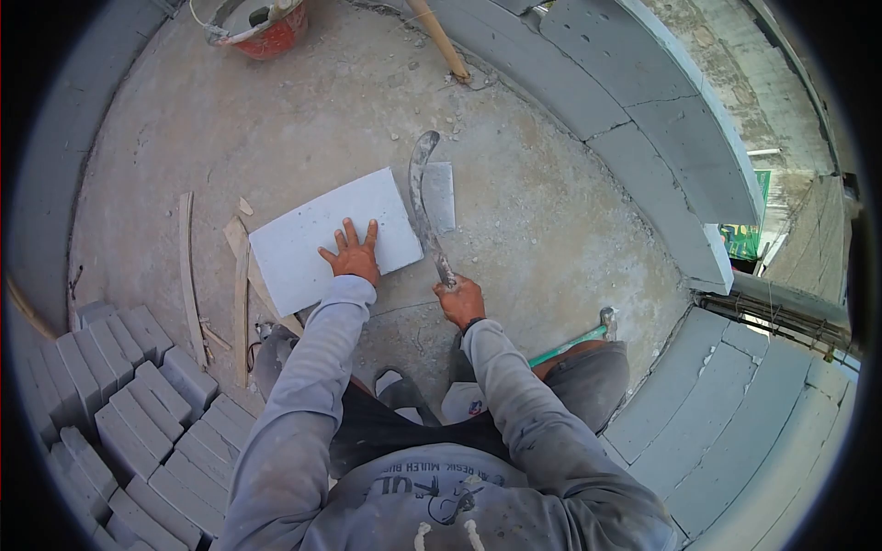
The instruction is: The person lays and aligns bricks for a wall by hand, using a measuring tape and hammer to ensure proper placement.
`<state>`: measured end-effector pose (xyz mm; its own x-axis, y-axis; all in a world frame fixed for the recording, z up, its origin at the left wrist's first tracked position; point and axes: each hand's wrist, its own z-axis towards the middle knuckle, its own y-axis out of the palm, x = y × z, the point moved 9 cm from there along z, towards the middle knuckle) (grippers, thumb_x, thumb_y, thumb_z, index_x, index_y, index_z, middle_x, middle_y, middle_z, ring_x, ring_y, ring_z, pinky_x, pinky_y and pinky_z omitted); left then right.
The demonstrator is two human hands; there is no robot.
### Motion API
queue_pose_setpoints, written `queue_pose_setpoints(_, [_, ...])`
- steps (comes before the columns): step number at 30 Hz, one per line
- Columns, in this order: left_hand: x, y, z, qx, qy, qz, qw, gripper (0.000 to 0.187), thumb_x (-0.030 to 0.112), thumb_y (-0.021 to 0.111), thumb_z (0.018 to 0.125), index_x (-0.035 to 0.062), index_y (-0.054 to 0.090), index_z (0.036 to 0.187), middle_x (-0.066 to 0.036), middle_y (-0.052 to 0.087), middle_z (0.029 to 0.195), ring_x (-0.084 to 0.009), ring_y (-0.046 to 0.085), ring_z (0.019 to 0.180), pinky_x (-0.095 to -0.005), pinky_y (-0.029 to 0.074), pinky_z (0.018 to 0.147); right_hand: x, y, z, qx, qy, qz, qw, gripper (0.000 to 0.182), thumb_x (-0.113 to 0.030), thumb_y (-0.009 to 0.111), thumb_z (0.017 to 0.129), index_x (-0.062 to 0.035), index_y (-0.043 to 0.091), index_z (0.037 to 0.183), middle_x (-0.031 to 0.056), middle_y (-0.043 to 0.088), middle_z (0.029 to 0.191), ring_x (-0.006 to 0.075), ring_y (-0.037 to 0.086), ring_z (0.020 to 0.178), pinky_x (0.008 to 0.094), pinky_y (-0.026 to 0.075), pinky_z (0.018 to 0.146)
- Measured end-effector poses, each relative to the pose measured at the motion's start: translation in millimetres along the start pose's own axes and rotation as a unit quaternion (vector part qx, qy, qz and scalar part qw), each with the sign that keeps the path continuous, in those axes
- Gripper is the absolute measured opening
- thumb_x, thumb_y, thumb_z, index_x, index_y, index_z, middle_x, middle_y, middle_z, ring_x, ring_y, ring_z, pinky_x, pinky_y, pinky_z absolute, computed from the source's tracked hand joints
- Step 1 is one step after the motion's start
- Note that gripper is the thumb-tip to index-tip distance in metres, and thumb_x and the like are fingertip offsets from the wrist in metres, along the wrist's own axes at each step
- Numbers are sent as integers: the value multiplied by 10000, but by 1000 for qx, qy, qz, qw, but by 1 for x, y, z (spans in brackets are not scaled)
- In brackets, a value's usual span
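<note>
My left hand (356, 255) lies flat on a pale lightweight concrete block (312, 239), its fingers spread over the near right part of the top. The block rests at a slant on the dusty floor. In my right hand (459, 301) is the handle end of a worn machete (424, 197) with a curved tip. Its blade points away from me and runs along the block's right edge. Partly behind the blade, a smaller cut piece of block (444, 195) lies on the floor.
Stacked grey blocks (147, 413) fill the lower left. Thin wooden strips (190, 275) lie left of the slanted block. A green-handled hammer (574, 342) is by my right knee. A red bucket (266, 35) stands at the far left, and a block wall (643, 156) curves along the right.
</note>
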<state>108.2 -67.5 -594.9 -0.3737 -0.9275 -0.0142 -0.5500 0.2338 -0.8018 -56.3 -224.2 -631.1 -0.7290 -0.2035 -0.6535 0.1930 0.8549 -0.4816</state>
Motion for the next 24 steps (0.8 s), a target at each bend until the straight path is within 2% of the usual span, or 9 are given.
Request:
queue_pose_setpoints(1, [-1,4,-3,-17,-4,-4,1000,813,182,635,800,341,167,1446,-162,92,1511,-361,204,1365,-678,145,1013,-19,-13,-11,59,-64,22,996,272,-257,639,792,-15,628,918,194,635,742,303,629,677,379,482,640])
queue_pose_setpoints(2, [-3,8,-3,-21,-3,-1,1000,813,182,635,800,341,167,1446,-162,92,1511,-361,204,1365,-678,145,1013,-28,-17,-12,58,-59,24,996,272,-257,639,792,-15,628,918,194,635,742,303,629,677,379,482,640])
queue_pose_setpoints(7, [-3,9,0,2,-3,10,1000,892,235,708,765,343,143,1446,-158,82,1511,-354,195,1367,-651,191,1027,-63,-52,-1,117,-64,236,963,250,-254,630,820,-11,581,791,136,598,628,286,572,565,354,447,567])
queue_pose_setpoints(9, [-4,6,-1,3,-5,5,1000,891,234,709,764,343,146,1445,-159,84,1510,-355,195,1367,-652,191,1027,-15,-15,9,86,-46,221,970,251,-253,621,808,-5,600,840,168,634,716,324,613,657,373,475,630])
queue_pose_setpoints(11, [-3,6,-4,0,-5,-2,1000,890,233,710,763,344,150,1445,-160,86,1510,-356,196,1367,-653,190,1026,48,41,16,-17,23,-44,999,228,-219,628,808,-1,619,876,116,596,623,209,591,522,326,470,501])
queue_pose_setpoints(12, [-2,7,-4,-2,-6,-3,1000,887,228,710,762,343,155,1444,-161,88,1510,-356,195,1367,-653,189,1027,44,36,18,-19,21,-44,999,228,-219,628,808,-1,619,876,116,596,623,209,591,522,326,470,501])
queue_pose_setpoints(14, [-3,6,0,-3,-6,-4,1000,884,223,710,762,343,160,1444,-161,91,1509,-356,194,1368,-653,188,1027,51,30,20,-96,111,-85,986,306,-257,602,767,-33,633,974,221,639,946,383,598,930,425,464,827])
queue_pose_setpoints(18, [-2,6,4,4,-4,0,1000,881,221,710,760,339,165,1443,-162,94,1508,-358,197,1366,-652,184,1027,38,17,23,-98,94,-95,986,303,-263,618,767,-43,633,976,219,644,923,376,607,903,415,468,805])
queue_pose_setpoints(24, [-4,12,1,27,9,-2,1000,890,236,717,752,333,166,1444,-172,112,1502,-363,207,1362,-633,187,1034,-16,-26,20,67,-9,61,996,307,-277,642,769,-38,626,959,222,641,893,386,614,860,400,480,754])
